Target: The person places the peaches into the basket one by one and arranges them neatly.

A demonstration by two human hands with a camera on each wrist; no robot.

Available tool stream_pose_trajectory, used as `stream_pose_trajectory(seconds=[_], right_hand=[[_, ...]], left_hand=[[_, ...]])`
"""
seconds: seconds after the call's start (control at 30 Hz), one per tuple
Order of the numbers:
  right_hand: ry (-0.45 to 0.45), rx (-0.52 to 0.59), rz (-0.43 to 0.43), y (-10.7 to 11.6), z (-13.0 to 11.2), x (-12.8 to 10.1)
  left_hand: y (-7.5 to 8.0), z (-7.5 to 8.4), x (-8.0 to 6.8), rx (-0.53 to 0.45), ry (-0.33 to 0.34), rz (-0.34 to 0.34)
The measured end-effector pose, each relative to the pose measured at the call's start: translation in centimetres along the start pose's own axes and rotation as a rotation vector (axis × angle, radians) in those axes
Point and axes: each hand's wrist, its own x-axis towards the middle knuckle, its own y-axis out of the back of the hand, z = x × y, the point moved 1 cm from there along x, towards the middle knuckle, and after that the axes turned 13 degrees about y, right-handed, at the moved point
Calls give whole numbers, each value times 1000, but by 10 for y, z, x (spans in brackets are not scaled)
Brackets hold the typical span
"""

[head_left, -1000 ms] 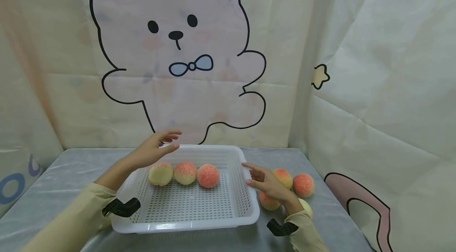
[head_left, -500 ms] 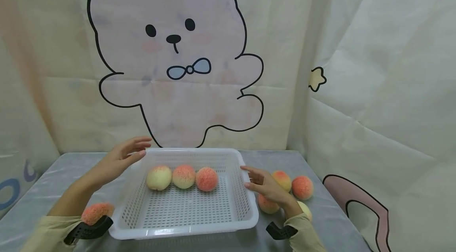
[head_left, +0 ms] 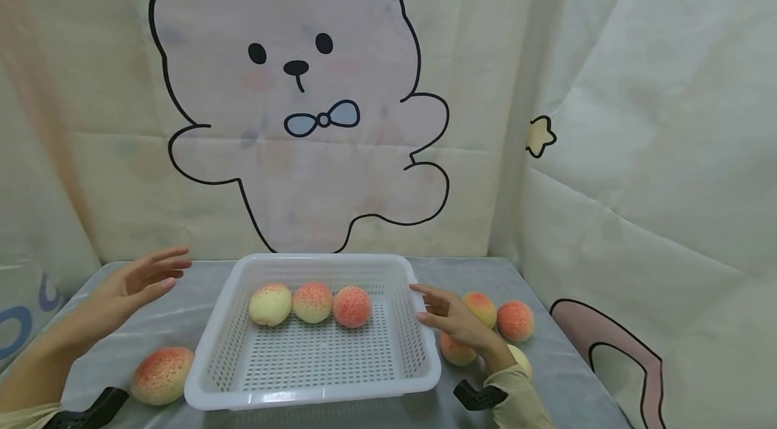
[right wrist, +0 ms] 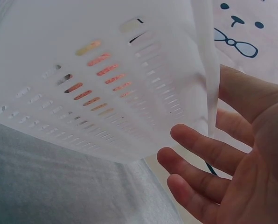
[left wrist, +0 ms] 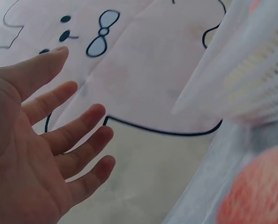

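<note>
A white perforated basket (head_left: 315,398) sits on the grey table and holds three peaches (head_left: 312,302) in a row near its back wall. My left hand (head_left: 136,280) hovers left of the basket with straight, spread fingers (left wrist: 78,126), holding nothing. One peach (head_left: 162,375) lies on the table below it, by the basket's front left corner. My right hand (head_left: 452,314) stays open beside the basket's right wall (right wrist: 129,84), its fingers (right wrist: 199,149) close to the wall. Several peaches (head_left: 514,319) lie right of that hand.
A cloth backdrop with a cartoon rabbit (head_left: 297,78) hangs behind the table, and cream cloth walls close in the right side (head_left: 655,179). The grey tabletop (head_left: 570,361) ends near the right cloth. Black wrist mounts (head_left: 476,395) show at the bottom.
My left hand has swung out of the basket to the left and now hovers over the table, uncovering a peach by the front left corner. The right hand has barely moved.
</note>
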Motion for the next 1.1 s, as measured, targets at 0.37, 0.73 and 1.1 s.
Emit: stream_pose_trajectory(seconds=[0.37,0.73,1.1], right_hand=[[31,23,-18,-1,-1,3],[16,30,-16,0,2,4],[-17,14,-5,1,-1,2]], left_hand=[[16,-45,-30,-93,6,-56],[17,-80,-29,-237,48,-373],[1,-91,-23,-298,261,-694]])
